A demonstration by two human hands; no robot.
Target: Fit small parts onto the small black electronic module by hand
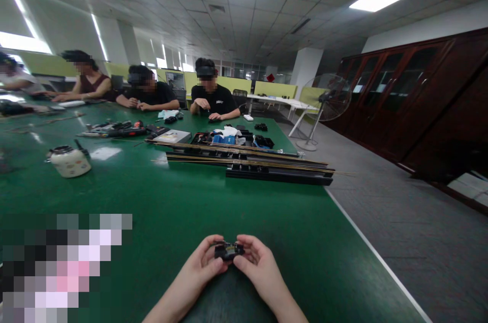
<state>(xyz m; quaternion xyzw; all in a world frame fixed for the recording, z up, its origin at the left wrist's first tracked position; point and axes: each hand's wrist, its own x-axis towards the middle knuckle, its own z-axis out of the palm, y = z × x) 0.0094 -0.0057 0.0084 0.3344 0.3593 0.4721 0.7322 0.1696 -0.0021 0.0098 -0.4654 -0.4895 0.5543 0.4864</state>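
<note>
Between my two hands, low in the head view, is a small black device (229, 251) with some metallic and yellowish detail on its top; its exact kind cannot be made out. My left hand (204, 262) grips its left end, thumb in front and fingers curled behind. On the other end, my right hand (257, 261) holds it the same way, thumb along the near side. Parts of the device are hidden by the fingers. Both hands are just over the green table (183, 211), near its front edge.
Black rails with long thin rods (280, 178) lie across the table ahead. Behind them are tools (118, 129), a white box (173, 136) and blue packets (224, 139). A white pot (70, 161) stands left. Several people sit along the far side. A fan (320, 104) stands at right.
</note>
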